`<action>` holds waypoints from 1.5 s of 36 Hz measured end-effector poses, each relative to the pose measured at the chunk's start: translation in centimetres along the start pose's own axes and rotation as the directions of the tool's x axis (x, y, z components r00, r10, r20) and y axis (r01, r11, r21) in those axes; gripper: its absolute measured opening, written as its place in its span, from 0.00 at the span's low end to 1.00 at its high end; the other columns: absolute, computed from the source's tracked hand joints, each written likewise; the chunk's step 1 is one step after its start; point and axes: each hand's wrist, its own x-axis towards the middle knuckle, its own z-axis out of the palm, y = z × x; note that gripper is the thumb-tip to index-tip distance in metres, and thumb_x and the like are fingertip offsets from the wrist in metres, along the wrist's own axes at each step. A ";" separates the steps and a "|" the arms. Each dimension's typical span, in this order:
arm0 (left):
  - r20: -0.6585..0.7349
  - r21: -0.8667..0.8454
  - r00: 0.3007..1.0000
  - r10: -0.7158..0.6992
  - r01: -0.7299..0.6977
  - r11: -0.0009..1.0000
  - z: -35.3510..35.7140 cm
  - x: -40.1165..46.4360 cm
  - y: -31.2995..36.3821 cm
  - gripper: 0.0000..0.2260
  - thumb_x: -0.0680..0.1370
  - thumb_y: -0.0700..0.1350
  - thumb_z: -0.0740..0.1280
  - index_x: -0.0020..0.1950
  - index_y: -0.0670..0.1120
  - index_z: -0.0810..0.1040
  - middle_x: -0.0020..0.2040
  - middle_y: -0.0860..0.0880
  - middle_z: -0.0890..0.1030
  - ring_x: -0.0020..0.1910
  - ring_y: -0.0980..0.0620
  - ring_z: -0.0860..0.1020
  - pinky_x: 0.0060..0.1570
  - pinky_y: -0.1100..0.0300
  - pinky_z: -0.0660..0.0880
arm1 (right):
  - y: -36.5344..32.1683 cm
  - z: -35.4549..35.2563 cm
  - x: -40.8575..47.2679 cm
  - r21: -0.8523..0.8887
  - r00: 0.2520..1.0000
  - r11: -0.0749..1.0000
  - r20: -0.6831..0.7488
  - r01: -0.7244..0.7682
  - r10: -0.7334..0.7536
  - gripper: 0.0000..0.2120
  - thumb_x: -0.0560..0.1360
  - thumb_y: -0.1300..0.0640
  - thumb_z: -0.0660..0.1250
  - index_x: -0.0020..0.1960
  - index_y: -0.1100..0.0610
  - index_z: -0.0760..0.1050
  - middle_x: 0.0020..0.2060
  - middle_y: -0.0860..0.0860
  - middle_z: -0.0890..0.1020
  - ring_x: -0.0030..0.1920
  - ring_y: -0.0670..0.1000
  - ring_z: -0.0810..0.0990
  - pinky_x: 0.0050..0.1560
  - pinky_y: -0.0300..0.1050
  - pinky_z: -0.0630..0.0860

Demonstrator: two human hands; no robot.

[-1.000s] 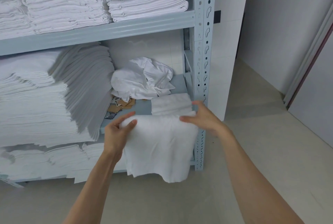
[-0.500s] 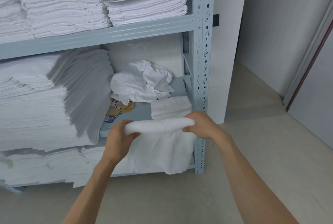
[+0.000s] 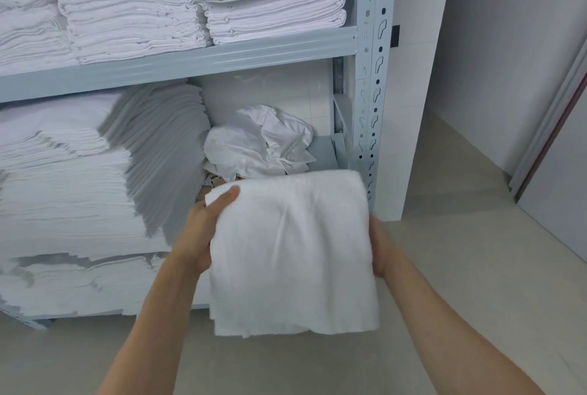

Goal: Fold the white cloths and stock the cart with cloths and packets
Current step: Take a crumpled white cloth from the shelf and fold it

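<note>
While the grey metal rack (image 3: 370,54) is filling most of the view, its shelves are carrying tall stacks of folded white linen (image 3: 120,7), and those stacks are setting the standard the present fold is needing to match: flat, square, edges in line. No cart is showing anywhere, so stocking looks to be waiting until the folding is done.

Hanging in front of the rack's right post, the white cloth (image 3: 292,251) is being held up in the air between both hands, doubled over along its rounded top edge, with its loose lower edges dangling and looking slightly uneven at the bottom left. To fold it well, the person is probably needing to keep the top edge taut and level, let the hanging layers settle straight, and line up the bottom corners before laying it down or halving it again.

Behind it, on the middle shelf, a crumpled white cloth (image 3: 260,143) is lying unfolded, likely next in line, with some brown paper packets (image 3: 212,179) peeking out beside it.

At the cloth's left edge, the left hand (image 3: 203,226) is gripping it, thumb lying over the front near the top corner. At the right edge, the right hand (image 3: 379,251) is blurring and mostly hiding behind the fabric; it seems to be holding that side, though I cannot tell how its fingers are lying.
</note>
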 end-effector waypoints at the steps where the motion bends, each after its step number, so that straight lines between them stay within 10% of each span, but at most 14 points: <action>1: -0.001 -0.018 0.998 -0.063 0.063 0.998 0.0 0.4 -0.1 0.19 0.73 0.52 0.74 0.57 0.40 0.82 0.50 0.42 0.86 0.47 0.44 0.86 0.35 0.56 0.82 | 1.6 -0.4 0.1 0.004 0.998 0.998 0.025 -0.061 0.061 0.25 0.68 0.36 0.70 0.55 0.53 0.85 0.49 0.53 0.87 0.46 0.53 0.87 0.40 0.46 0.82; 6: 0.156 -0.163 0.949 -0.275 0.299 0.940 -2.4 1.8 -2.1 0.21 0.75 0.58 0.69 0.56 0.42 0.86 0.53 0.40 0.86 0.48 0.44 0.86 0.40 0.52 0.83 | 5.9 -1.0 0.3 0.121 0.970 0.984 0.220 -0.132 0.103 0.40 0.67 0.23 0.62 0.68 0.50 0.77 0.68 0.55 0.77 0.67 0.56 0.76 0.59 0.51 0.78; 11: 0.309 -0.475 0.889 -0.338 0.452 0.755 -4.6 2.1 -7.3 0.23 0.85 0.56 0.55 0.51 0.44 0.86 0.44 0.46 0.86 0.45 0.44 0.84 0.47 0.48 0.81 | 5.3 -1.3 0.6 0.039 0.966 0.991 0.232 -0.128 0.116 0.31 0.60 0.41 0.82 0.57 0.56 0.84 0.56 0.58 0.84 0.56 0.58 0.84 0.49 0.51 0.82; 14: 0.395 -0.460 0.846 -0.357 0.519 0.721 -4.1 1.5 -10.4 0.25 0.81 0.62 0.58 0.65 0.46 0.82 0.61 0.42 0.83 0.62 0.38 0.80 0.62 0.43 0.74 | 4.4 -0.8 1.4 -0.044 0.968 0.982 0.169 -0.183 0.188 0.19 0.65 0.50 0.79 0.52 0.58 0.86 0.49 0.58 0.86 0.48 0.58 0.86 0.43 0.50 0.82; 18: 0.297 -0.378 0.883 -0.364 0.459 0.804 -3.8 0.6 -12.5 0.33 0.77 0.71 0.57 0.68 0.47 0.79 0.70 0.42 0.76 0.70 0.38 0.74 0.66 0.39 0.72 | 4.4 -1.3 2.0 -0.050 0.981 0.982 0.043 -0.184 0.187 0.14 0.65 0.51 0.75 0.45 0.59 0.87 0.42 0.58 0.86 0.40 0.56 0.86 0.37 0.46 0.81; 25: 0.172 -0.026 0.920 -0.353 0.363 0.932 -4.3 0.6 -11.3 0.16 0.74 0.47 0.74 0.59 0.40 0.84 0.60 0.36 0.82 0.58 0.37 0.82 0.48 0.48 0.82 | 4.5 -2.7 1.9 -0.128 0.950 0.963 0.178 -0.238 0.258 0.25 0.68 0.49 0.79 0.61 0.60 0.82 0.60 0.59 0.82 0.60 0.59 0.82 0.51 0.52 0.81; 31: 0.184 -0.037 0.943 -0.279 0.290 0.956 -5.4 1.5 -10.8 0.15 0.76 0.40 0.71 0.62 0.37 0.80 0.61 0.34 0.81 0.57 0.34 0.82 0.46 0.45 0.82 | 3.0 -3.5 2.1 -0.316 0.962 0.942 0.201 -0.113 0.183 0.23 0.72 0.64 0.74 0.65 0.65 0.76 0.61 0.59 0.82 0.61 0.59 0.81 0.55 0.50 0.80; 47: 0.222 -0.072 0.928 -0.299 0.321 0.944 -5.0 1.4 -11.3 0.19 0.76 0.49 0.73 0.62 0.40 0.82 0.63 0.35 0.80 0.62 0.36 0.80 0.53 0.48 0.81 | 2.5 -4.2 2.0 -0.323 0.952 0.935 0.211 -0.146 0.221 0.26 0.74 0.51 0.72 0.69 0.59 0.73 0.63 0.56 0.81 0.63 0.58 0.80 0.56 0.51 0.80; 54: 0.243 0.003 0.960 -0.139 0.143 0.990 -4.4 1.5 -8.5 0.27 0.71 0.37 0.76 0.69 0.38 0.73 0.65 0.35 0.79 0.61 0.35 0.80 0.55 0.41 0.80 | 0.7 -2.5 2.6 -0.386 0.957 0.922 0.250 -0.040 0.146 0.29 0.68 0.60 0.75 0.68 0.60 0.73 0.61 0.57 0.82 0.61 0.58 0.81 0.59 0.53 0.79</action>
